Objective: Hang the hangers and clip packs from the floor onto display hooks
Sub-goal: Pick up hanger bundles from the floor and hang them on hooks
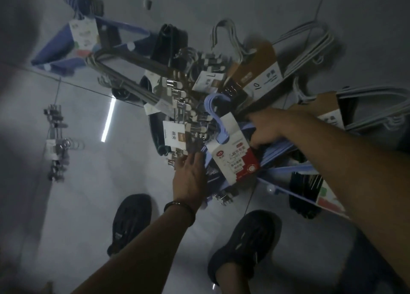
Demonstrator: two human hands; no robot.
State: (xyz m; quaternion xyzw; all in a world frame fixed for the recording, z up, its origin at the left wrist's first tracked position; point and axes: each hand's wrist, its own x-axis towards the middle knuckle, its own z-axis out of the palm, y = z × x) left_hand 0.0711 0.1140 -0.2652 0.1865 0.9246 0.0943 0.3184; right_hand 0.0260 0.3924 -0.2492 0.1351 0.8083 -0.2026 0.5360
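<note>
On the grey floor (77, 205), just ahead of two dark shoes (133, 222), a tangled heap of hangers and clip packs. Nearest in the heap, a light-blue hanger bundle (218, 120) wrapped in a red-and-white card sleeve (235, 160). Right hand (266, 129) deep in the heap, fingers curled round the shoulders of this bundle, just beside the sleeve. Left hand (190, 171) relaxed, fingers straight, tips touching the near edge of the heap by the clip packs (188, 107); grasping nothing. Probably light and stiff, this plastic bundle, but smooth, and perhaps able to slide out of the card. Better to take by the grouped hooks above the sleeve or by the shoulders; not by the card alone, likely to tear. Clip packs: small metal clips on cards, likely heavier for their size, ready to catch on neighbouring hooks. White wire hangers (315, 52) with brown card sleeves (259, 60) behind, dark-blue hangers (55, 49) far left, all interlocked; best to lift slowly. One lone clip pack (55, 147) well apart to the left. No box or basket plainly visible; only card sleeves, each round one bundle. Display hooks not in view.
</note>
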